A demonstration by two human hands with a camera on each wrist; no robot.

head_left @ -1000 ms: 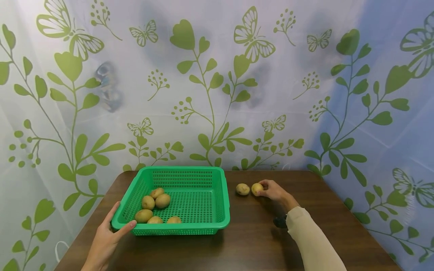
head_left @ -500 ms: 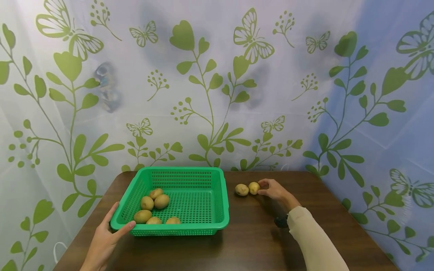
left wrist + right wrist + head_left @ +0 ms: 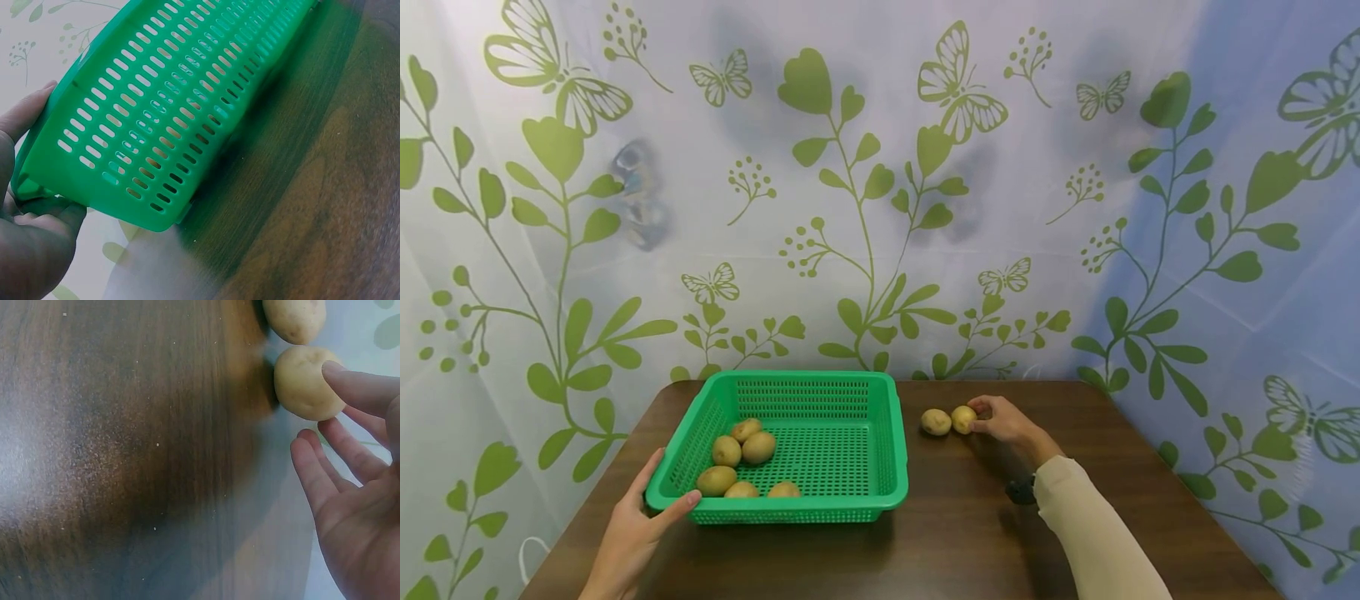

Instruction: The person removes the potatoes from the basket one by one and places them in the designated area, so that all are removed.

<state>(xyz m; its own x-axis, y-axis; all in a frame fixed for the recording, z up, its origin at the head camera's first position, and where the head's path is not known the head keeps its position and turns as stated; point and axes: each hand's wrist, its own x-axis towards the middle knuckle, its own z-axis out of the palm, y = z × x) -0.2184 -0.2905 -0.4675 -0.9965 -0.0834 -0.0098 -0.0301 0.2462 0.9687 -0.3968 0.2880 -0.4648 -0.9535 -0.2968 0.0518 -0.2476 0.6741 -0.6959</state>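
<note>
A green plastic basket with slotted walls stands at the left of the table, several potatoes lying in its left part. My left hand grips its near left corner, thumb over the rim; the left wrist view shows the fingers beneath that rim. Right of the basket, my right hand pinches a small round potato on the tabletop between thumb and fingers. A second potato lies just left of it, the two seemingly touching.
The dark wooden table ends at a pale curtain printed with green leaves and butterflies. A small black object shows at the right wrist, beside the sleeve.
My right hand has shifted its potato slightly left, closing the gap to the other potato. The left hand and basket have stayed in place.
</note>
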